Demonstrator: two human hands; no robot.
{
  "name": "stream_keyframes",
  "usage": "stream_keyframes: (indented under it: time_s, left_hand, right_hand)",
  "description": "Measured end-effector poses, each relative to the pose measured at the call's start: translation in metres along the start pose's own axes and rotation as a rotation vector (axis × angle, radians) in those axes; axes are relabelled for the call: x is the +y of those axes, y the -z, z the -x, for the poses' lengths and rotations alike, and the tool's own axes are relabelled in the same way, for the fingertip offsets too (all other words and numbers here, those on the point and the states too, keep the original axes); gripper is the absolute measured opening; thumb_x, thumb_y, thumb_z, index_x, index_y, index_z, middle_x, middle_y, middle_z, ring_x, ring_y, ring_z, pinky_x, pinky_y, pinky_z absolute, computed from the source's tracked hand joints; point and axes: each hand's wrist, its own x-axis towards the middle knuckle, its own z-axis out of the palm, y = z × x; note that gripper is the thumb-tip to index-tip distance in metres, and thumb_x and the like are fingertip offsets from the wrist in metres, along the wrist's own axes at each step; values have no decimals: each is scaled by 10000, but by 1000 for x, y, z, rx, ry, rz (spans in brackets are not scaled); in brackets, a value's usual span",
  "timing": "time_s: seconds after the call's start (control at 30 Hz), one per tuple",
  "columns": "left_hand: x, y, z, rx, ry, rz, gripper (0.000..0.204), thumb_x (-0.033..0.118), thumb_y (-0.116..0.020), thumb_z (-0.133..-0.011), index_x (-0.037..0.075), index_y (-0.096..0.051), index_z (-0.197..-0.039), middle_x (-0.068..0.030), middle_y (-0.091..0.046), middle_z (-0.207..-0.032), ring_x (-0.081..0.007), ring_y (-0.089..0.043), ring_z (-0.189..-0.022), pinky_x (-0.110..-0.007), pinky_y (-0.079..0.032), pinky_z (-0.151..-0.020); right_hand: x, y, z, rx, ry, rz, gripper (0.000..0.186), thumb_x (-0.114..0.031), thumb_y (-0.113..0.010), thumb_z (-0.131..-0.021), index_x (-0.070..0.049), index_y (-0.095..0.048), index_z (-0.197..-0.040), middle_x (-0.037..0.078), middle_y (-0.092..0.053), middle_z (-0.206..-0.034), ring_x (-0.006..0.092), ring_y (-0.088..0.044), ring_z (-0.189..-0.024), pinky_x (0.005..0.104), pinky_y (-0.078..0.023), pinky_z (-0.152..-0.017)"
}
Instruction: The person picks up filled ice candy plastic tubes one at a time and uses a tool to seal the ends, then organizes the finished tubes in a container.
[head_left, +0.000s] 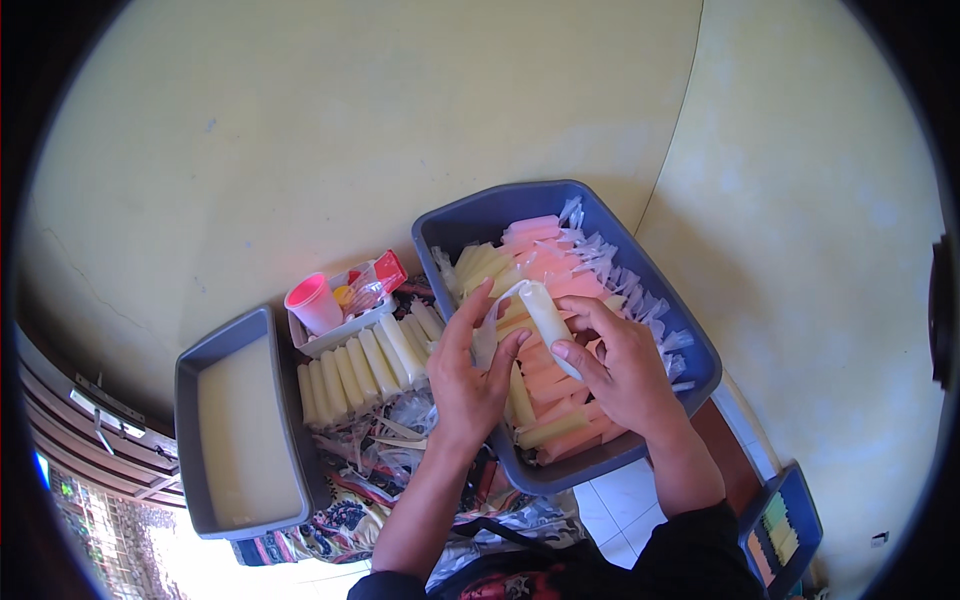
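My right hand (pixel 625 375) grips a white, liquid-filled plastic tube (pixel 550 330), held tilted over a dark blue-grey tub (pixel 700 350). My left hand (pixel 470 380) is beside it, fingers curled around the tube's loose plastic end (pixel 488 335). In the tub lie many pink (pixel 565 385) and pale yellow (pixel 535 430) filled tubes, with loose clear plastic ends along the right side. Left of my left hand, a row of cream tubes (pixel 355 370) rests by crumpled clear plastic (pixel 395 425).
A grey basin of cream liquid (pixel 250 420) is at left. A small white container (pixel 350 335) holds a pink cup (pixel 313 300) and red items. Patterned cloth (pixel 340 515) lies beneath. A smaller tub (pixel 795 490) with coloured tubes is lower right. Walls (pixel 800 200) border the back and right.
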Motion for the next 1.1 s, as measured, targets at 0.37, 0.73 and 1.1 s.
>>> stream_keyframes:
  time_s: [0.37,0.73,1.1]
  left_hand:
    - [25,78,61,194,262,460,475,22,-800,-1015,-46,-636,-1455,-131,-788,-1199,-135,-718,-1090,-316,-586,-972]
    - [-3,150,115,304,428,86,381,74,-895,-941,-34,-775,-1285,-90,-825,-1081,-59,-702,-844,-209,-514,-634]
    - [-10,158,118,182,327,-187,401,83,-911,-882,-2,-815,-1262,-122,-841,-1089,-150,-763,-917,-317,-598,-812]
  right_hand:
    - [-60,-109,37,77,50,-346,583,-135,-754,-1054,-28,-504,-1570,226,-815,-1082,339,-833,-904,404,-623,-741]
    - [-72,-209,51,-20,-99,-828,447,-37,-651,-1106,46,-460,-1502,207,-759,-1265,209,-791,-1071,323,-703,-871]
    - [-45,-221,77,-111,-93,-694,483,-22,-623,-1104,53,-462,-1553,217,-687,-1367,251,-756,-1187,368,-668,-954]
